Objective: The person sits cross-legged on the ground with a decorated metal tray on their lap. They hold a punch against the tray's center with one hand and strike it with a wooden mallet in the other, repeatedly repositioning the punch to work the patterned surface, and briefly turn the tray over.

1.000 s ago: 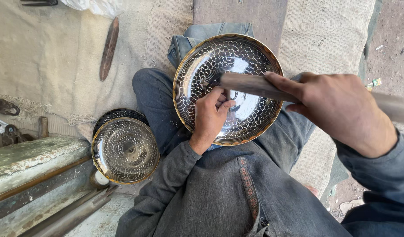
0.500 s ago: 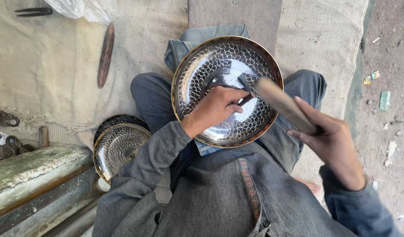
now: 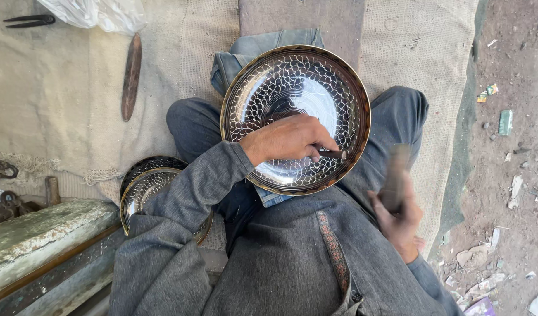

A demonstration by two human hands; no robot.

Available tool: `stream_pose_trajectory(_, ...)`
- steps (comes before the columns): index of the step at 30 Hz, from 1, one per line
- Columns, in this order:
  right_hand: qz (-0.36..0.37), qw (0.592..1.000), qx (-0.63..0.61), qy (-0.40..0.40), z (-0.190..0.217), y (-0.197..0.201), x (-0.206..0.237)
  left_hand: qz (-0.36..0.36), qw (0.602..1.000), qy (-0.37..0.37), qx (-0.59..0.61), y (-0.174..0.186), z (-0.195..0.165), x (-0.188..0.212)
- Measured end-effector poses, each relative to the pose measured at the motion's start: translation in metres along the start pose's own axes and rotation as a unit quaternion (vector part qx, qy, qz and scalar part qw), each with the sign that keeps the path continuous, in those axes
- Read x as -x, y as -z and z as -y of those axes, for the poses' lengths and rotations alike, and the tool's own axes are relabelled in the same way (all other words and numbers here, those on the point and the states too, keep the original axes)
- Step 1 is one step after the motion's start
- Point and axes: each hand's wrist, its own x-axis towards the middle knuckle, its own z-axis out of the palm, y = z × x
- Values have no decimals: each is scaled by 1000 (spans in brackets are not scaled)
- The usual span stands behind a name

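Engraved round metal plate, shiny, with a scale-like pattern and a dark rim, resting tilted on the seated person's lap between the knees. The left hand lies on the plate's lower half, its fingers pinched around a small punch or chisel whose tip touches the surface. The right hand, blurred, is held off the plate's lower right edge, fingers clenched around a wooden-handled hammer or mallet. Judged by appearance, the plate is stiff, thin sheet metal, fairly light, smooth and likely slippery; the rim offers the surest hold, and the polished face would probably mark easily. Just beside the left elbow, two similar patterned plates lie stacked on the burlap cloth. Farther off: a long dark tool, shears, and a worn metal block.
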Motion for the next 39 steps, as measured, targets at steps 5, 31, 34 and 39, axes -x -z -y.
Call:
stream_pose_trajectory(5,41,995,82,-35,10,4,-10,-38,998,42,8,2,7,5)
stream_pose_trajectory(31,104,993,15,-59,52,4,-86,-178,982,66,-5,-14,6,24)
stream_pose_trajectory(34,164,979,117,39,69,12,-106,-227,971,71,11,-23,7,32)
stream_pose_trajectory(39,276,921,264,71,98,21,-153,-319,943,90,5,-40,6,38)
